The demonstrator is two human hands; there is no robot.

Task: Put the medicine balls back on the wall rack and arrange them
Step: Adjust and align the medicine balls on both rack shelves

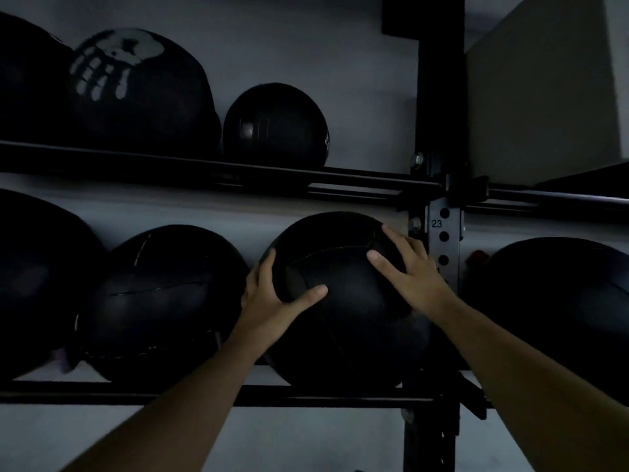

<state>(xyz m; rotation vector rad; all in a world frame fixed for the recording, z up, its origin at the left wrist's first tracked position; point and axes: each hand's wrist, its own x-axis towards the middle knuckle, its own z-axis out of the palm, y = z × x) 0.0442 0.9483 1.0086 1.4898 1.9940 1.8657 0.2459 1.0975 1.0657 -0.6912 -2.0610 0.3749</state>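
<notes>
A black medicine ball (347, 321) sits on the lower rail (306, 396) of the black wall rack, just left of the upright post (442, 240). My left hand (272, 294) grips its left side, thumb across the front. On the ball's upper right, my right hand (412, 270) lies with fingers spread. Another black ball (160, 301) rests touching it on the left, and a larger one (37, 284) sits at the far left. The upper rail (204, 168) carries a small black ball (275, 126) and a big ball with white print (136, 93).
Right of the post, another black ball (558, 308) sits on the lower shelf. A pale box (544, 90) stands on the upper level at right. The upper rail has a free stretch between the small ball and the post. The grey wall lies behind.
</notes>
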